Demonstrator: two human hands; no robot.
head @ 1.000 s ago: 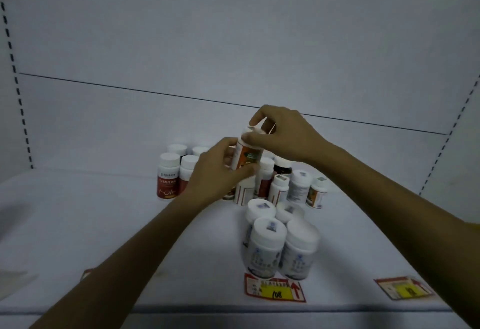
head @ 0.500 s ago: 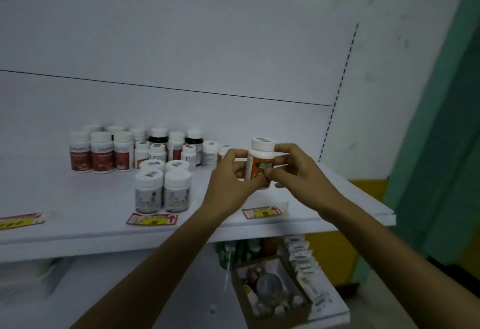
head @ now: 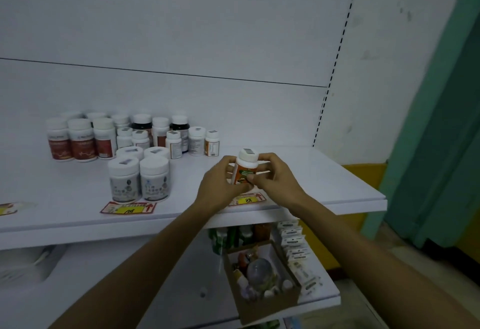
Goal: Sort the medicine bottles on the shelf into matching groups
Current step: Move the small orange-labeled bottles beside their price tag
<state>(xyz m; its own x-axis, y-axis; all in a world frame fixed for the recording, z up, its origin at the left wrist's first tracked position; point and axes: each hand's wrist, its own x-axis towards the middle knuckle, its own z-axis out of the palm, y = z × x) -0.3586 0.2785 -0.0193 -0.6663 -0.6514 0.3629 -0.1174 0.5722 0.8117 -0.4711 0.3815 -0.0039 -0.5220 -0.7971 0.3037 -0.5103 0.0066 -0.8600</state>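
Note:
Both hands hold one small orange-labelled bottle point(head: 245, 169) with a white cap, upright, above the right front part of the white shelf point(head: 324, 180). My left hand point(head: 217, 185) grips its left side and my right hand point(head: 275, 179) pinches its right side and lower label. To the left stand three red-labelled bottles point(head: 78, 140), a mixed cluster of small white and dark bottles point(head: 166, 134) and a group of large white bottles point(head: 140, 175). Another small orange-labelled bottle point(head: 211, 143) stands at the cluster's right end.
Price tags lie at the shelf's front edge: one point(head: 128, 208) before the large white bottles, one point(head: 246, 200) under my hands. Below, a lower shelf carries a cardboard box point(head: 262, 276) of small items and packets. A green curtain point(head: 441, 121) hangs at right.
The orange-labelled bottle was lifted out of the cluster and carried right in both hands. The view swung right and pulled back; in the last half second the hands barely moved.

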